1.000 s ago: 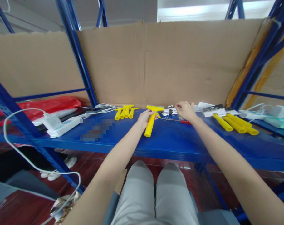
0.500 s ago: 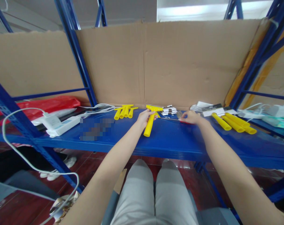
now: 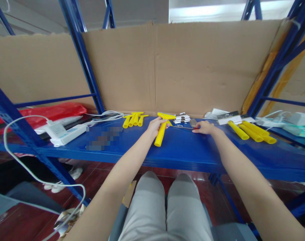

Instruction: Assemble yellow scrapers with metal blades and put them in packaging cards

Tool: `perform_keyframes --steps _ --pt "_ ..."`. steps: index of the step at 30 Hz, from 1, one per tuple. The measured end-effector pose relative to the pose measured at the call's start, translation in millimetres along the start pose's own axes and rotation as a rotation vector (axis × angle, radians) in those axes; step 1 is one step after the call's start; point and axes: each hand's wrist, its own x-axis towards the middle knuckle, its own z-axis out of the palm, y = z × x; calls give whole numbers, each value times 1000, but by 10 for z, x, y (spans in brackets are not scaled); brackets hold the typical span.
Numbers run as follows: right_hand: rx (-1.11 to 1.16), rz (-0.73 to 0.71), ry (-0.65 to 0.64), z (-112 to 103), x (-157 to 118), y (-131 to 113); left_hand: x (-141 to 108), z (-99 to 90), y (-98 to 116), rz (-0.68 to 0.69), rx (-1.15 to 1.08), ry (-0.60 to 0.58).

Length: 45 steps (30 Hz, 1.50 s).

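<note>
My left hand point(image 3: 154, 127) is closed around a yellow T-shaped scraper point(image 3: 160, 135), its wide head toward the back and its hollow tube end facing me. In my right hand point(image 3: 205, 127) I grip a screwdriver point(image 3: 183, 127) by its red handle, mostly covered by my fingers. The thin shaft points left, its tip close to the scraper head; whether they touch I cannot tell. Just behind lie a small stack of white-and-black packets point(image 3: 182, 118) and a small clear bag point(image 3: 193, 123). Tiny metal bits near the shaft are too small to name.
Several yellow T-shaped pieces point(image 3: 133, 119) stand left on the blue shelf point(image 3: 182, 150). Several yellow tubes point(image 3: 251, 132) and a black-and-white box point(image 3: 228, 117) lie right. A white power strip point(image 3: 69, 135) with cables is farther left. Cardboard point(image 3: 192, 67) walls the back.
The screwdriver and my right hand have shifted slightly, the handle turning so less red shows. My left hand and the scraper stay in place.
</note>
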Motion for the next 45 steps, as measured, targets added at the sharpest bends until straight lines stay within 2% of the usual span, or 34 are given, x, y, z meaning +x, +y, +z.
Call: perform_keyframes --steps 10,16,21,28,34,41,45 --pt "-29 -4 14 42 40 6 -1 5 9 3 -9 0" --pt "13 -62 35 72 81 83 24 -15 2 -21 -27 10" --pt "17 -29 65 59 91 105 4 -9 8 -17 -12 10" --pt "101 -79 102 13 74 120 -16 7 16 -3 -16 20" --pt "84 -5 149 -57 25 42 22 -10 14 -16 -9 34" --pt "128 51 340 -62 39 16 -29 6 29 -29 26 35" --pt "177 15 438 -68 39 28 -32 1 -8 -20 23 31"
